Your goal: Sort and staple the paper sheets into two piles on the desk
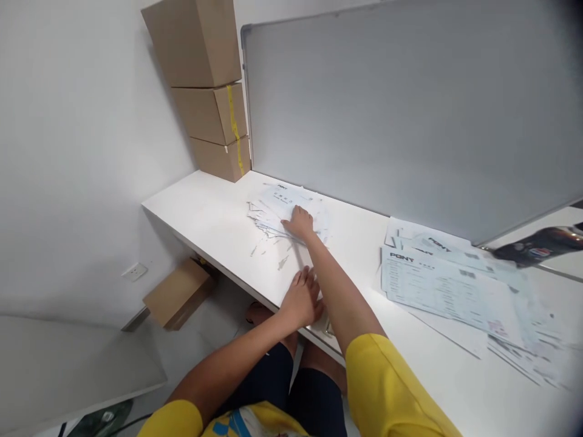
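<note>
A loose pile of printed paper sheets (pixel 268 209) lies on the white table, its edges uneven and fanned out to the left. My right hand (pixel 299 223) rests on top of this pile, fingers apart and pointing away from me, with nothing visibly gripped. Closer to me, my left hand (pixel 302 300) lies at the table's near edge, palm down, fingers stretched forward; no object shows in it. Dark streaks or reflections mark the tabletop between the pile and my left hand. To the right, a second, larger spread of pale blue printed sheets (pixel 437 285) overlaps in an untidy stack.
Cardboard boxes (pixel 214 115) are stacked at the table's far left corner. A large whiteboard (pixel 387 109) leans along the back. A dark Pepsi bottle (pixel 542 246) lies at the right. Another cardboard box (pixel 180 294) sits low on the left, below a wall socket (pixel 135 272).
</note>
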### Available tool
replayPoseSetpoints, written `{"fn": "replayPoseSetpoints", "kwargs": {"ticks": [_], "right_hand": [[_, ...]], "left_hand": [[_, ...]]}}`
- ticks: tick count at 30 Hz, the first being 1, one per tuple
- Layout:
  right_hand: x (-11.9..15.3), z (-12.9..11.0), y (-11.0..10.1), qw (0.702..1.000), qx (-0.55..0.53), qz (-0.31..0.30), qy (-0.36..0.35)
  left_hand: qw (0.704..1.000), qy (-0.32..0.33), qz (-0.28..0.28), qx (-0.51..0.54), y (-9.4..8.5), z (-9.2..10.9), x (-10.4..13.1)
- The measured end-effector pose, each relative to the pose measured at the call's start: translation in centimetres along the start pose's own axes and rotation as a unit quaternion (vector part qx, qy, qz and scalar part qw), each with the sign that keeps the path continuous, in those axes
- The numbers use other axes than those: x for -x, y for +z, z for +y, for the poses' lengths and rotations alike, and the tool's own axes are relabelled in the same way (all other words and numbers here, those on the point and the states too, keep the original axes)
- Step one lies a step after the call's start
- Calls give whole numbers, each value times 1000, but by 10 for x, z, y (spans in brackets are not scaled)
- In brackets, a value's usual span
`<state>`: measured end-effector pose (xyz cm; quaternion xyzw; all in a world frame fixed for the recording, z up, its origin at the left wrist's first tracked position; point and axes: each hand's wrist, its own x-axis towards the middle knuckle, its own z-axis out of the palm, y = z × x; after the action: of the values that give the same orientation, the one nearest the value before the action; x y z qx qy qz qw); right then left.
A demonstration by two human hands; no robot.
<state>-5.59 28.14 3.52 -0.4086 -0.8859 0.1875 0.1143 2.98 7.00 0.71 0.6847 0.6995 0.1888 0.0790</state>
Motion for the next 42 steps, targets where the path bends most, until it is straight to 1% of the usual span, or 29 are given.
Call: {"fn": "replayPoseSetpoints", "kwargs": {"ticks": [3,7,10,13,15,17,19,21,23,25,26,27,28,30,31,32,33,34,35,36,37,39,41,42], "right_hand": [[0,3,-2,999,20,37,-5],[2,3,-8,997,47,44,-28],[10,2,-13,997,47,54,-24],[28,5,-21,995,-2,96,-30],[46,11,-30,987,-77,132,-55],[67,20,-42,966,-180,171,-73],[93,30,-55,930,-304,198,-59],[123,41,-70,884,-425,190,-30],[157,51,-85,838,-523,157,-6],[192,60,-96,799,-586,136,2],[209,64,-100,784,-605,137,5],[225,69,-101,775,-613,153,14],[240,73,-100,770,-612,179,28],[265,82,-93,762,-595,245,75],[274,87,-87,756,-586,274,101],[281,92,-81,748,-582,293,122],[287,96,-76,742,-583,302,135],[291,100,-71,739,-586,304,137],[294,103,-68,739,-586,304,132],[296,105,-67,745,-582,301,122],[298,105,-68,756,-573,296,110],[302,103,-71,780,-551,279,102],[306,98,-75,796,-537,255,117],[307,95,-77,799,-534,247,126]], "left_hand": [[1000,-7,3,4,0,-1,0],[1000,-14,-6,4,-2,1,-1],[1000,-18,-10,6,-3,1,-1],[1000,-16,8,7,1,-1,0],[1000,-13,24,8,5,-3,-1],[999,-11,37,17,8,-5,-2],[997,-10,54,46,8,-7,-2],[991,-14,88,103,5,-10,0],[973,-23,137,184,1,-13,4],[938,-33,181,292,-2,-15,11],[912,-40,195,358,-3,-16,14],[877,-49,204,432,-5,-15,18],[831,-58,211,511,-7,-14,20],[716,-73,206,663,-12,-12,24],[657,-78,190,726,-16,-12,25],[605,-83,170,773,-21,-12,25],[568,-94,145,805,-25,-13,25],[548,-111,119,820,-30,-15,24],[545,-131,100,822,-33,-18,22],[558,-150,92,811,-35,-21,21],[583,-166,93,790,-35,-25,19],[652,-181,109,728,-33,-33,14],[718,-181,126,660,-30,-43,8],[745,-179,127,630,-29,-47,4]]}}
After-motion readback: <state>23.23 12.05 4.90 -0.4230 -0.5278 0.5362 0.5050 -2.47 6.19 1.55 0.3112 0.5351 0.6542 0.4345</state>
